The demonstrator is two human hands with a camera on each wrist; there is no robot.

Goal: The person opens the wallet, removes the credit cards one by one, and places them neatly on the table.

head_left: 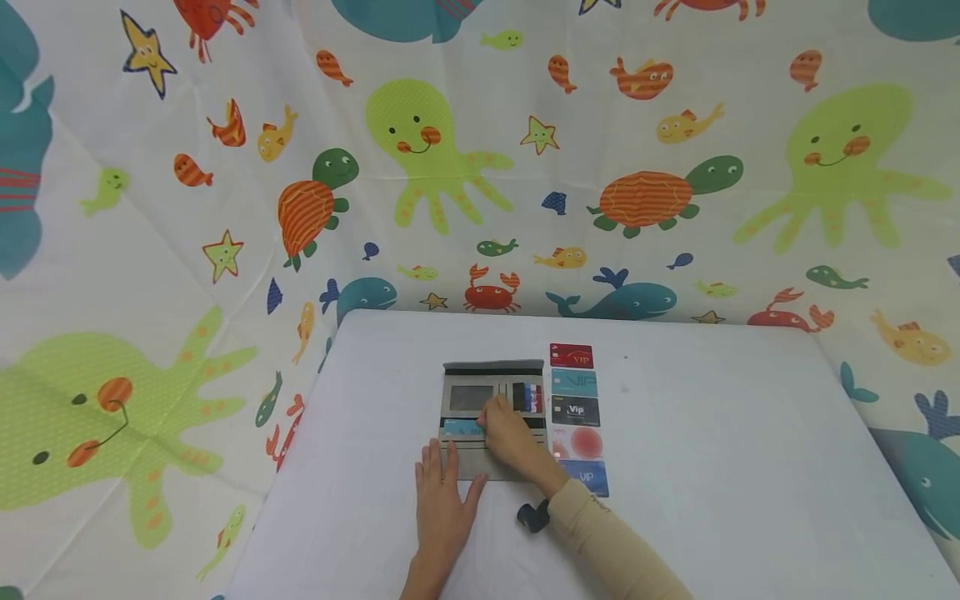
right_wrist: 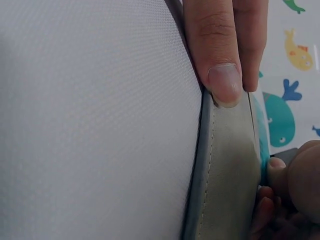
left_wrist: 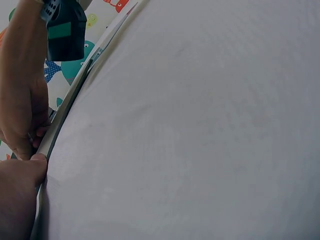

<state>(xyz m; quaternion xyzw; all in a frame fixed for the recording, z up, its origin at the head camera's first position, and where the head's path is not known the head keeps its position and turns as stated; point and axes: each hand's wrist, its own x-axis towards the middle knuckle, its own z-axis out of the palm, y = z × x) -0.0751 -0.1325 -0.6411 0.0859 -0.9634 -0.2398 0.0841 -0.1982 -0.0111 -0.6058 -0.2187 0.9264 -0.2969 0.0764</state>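
A grey wallet point(head_left: 487, 463) lies unfolded on the white table, with a clear window in its upper half. A teal card point(head_left: 459, 427) sits partly inside the slot across its lower half. At that card's right end, my right hand point(head_left: 517, 437) has its fingers curled, pinching it by the edge. My left hand point(head_left: 441, 504) lies with fairly straight fingers on the wallet's lower left corner, thumb at the bottom edge. In the right wrist view, a left-hand digit point(right_wrist: 220, 55) rests on the stitched wallet rim point(right_wrist: 227, 165), and the right hand point(right_wrist: 305, 175) meets the teal card point(right_wrist: 264, 145).
Right of the wallet, several cards stand in a column: red point(head_left: 572, 356), teal point(head_left: 574, 382), black point(head_left: 575, 411), pink-and-white point(head_left: 577, 442) and blue point(head_left: 587, 477). Dark cards point(head_left: 527, 397) fill the wallet's upper right pocket. A black wrist camera point(head_left: 533, 517) hangs beneath the right wrist. A sea-animal cloth point(head_left: 465, 250) surrounds the table.
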